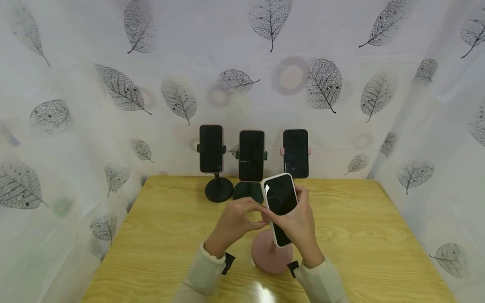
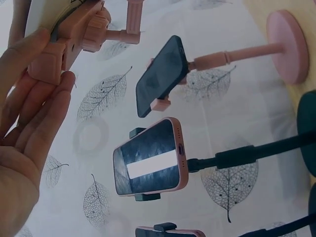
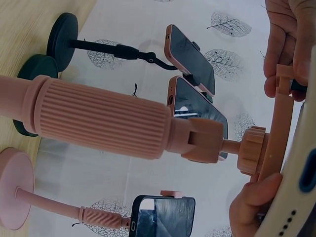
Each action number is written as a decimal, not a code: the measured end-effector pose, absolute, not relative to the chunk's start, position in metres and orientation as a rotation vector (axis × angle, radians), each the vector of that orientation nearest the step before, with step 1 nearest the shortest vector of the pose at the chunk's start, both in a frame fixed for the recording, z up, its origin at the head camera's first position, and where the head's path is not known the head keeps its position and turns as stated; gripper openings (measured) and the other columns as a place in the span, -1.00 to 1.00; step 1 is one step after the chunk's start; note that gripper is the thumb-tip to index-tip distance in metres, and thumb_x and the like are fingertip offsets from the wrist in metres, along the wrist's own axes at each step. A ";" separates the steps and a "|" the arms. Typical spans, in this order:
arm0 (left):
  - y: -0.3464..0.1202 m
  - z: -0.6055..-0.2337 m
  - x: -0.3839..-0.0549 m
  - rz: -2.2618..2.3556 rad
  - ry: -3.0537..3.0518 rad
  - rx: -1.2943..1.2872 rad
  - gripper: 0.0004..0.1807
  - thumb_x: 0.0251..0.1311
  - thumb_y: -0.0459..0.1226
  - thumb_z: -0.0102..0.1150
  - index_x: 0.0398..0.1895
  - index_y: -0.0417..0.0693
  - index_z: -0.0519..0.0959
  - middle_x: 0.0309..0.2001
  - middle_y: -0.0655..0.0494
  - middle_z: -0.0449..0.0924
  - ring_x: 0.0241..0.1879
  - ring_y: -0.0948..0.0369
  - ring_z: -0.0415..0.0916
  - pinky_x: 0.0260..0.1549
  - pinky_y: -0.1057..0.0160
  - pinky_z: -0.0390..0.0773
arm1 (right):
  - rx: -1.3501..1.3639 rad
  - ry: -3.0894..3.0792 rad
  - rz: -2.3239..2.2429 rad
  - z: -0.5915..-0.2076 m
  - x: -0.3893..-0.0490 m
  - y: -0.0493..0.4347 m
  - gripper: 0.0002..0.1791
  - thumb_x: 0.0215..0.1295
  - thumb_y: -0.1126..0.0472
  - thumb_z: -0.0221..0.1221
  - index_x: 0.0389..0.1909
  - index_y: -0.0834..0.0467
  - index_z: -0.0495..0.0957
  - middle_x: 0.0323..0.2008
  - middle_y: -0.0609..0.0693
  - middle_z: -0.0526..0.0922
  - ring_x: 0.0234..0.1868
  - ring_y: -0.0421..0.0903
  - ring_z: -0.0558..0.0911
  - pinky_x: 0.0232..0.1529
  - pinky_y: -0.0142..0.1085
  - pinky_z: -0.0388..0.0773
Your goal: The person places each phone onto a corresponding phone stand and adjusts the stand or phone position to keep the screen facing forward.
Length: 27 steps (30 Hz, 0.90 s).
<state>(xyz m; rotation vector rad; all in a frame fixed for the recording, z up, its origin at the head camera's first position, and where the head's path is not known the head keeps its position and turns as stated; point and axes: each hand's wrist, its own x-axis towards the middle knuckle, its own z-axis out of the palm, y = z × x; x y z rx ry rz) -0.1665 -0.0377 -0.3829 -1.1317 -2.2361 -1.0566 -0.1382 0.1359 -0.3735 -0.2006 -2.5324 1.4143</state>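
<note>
A phone in a white case (image 1: pixel 280 195) leans, screen up, against the clamp of a pink phone stand whose round base (image 1: pixel 270 254) is on the table. My right hand (image 1: pixel 301 221) grips the phone, thumb across the screen to its left edge and fingers round the right edge. At the left edge, my left hand (image 1: pixel 236 219) pinches the end of the pink clamp (image 2: pixel 47 64) between thumb and fingers. From behind, the right wrist view shows the clamp bar (image 3: pixel 279 128), its ribbed knob (image 3: pixel 253 152) and the thick ribbed pole (image 3: pixel 101 118).
Behind stand a black stand (image 1: pixel 219 190), a dark green stand (image 1: pixel 248 192) and another pink stand, each with a phone; that one's clamped phone (image 1: pixel 296 153) is rightmost. A leaf-patterned curtain (image 1: pixel 235 38) encloses the wooden table (image 1: pixel 170 235) at the back and sides.
</note>
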 end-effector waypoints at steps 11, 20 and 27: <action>-0.039 -0.389 -0.165 -1.276 -2.166 -1.095 -0.72 -0.27 -0.31 0.52 -0.38 -0.12 0.71 -0.40 0.11 0.70 -0.37 0.32 0.62 -0.27 0.50 0.57 | -0.229 -2.518 1.357 -0.376 -0.138 0.131 0.04 -0.32 -0.11 0.53 0.16 0.13 0.15 -0.09 0.11 0.53 -0.22 0.02 0.56 -0.27 -0.20 0.45; -0.034 -0.402 -0.154 -1.586 -2.123 -0.914 -0.73 -0.22 -0.37 0.47 -0.34 -0.16 0.66 -0.34 0.02 0.66 -0.31 0.22 0.64 -0.25 0.40 0.63 | -0.193 -2.497 1.317 -0.379 -0.136 0.128 0.09 -0.33 -0.08 0.54 0.23 0.13 0.13 -0.02 0.11 0.50 -0.21 0.03 0.55 -0.26 -0.17 0.45; -0.015 -0.403 -0.140 -2.042 -2.171 -0.608 -0.65 0.01 -0.38 0.35 -0.17 -0.24 0.43 -0.12 -0.12 0.48 -0.17 0.19 0.53 -0.16 0.31 0.62 | -0.184 -2.538 1.385 -0.374 -0.136 0.132 0.09 -0.26 -0.02 0.53 0.28 0.15 0.11 0.01 0.13 0.49 -0.13 0.05 0.54 -0.17 -0.14 0.45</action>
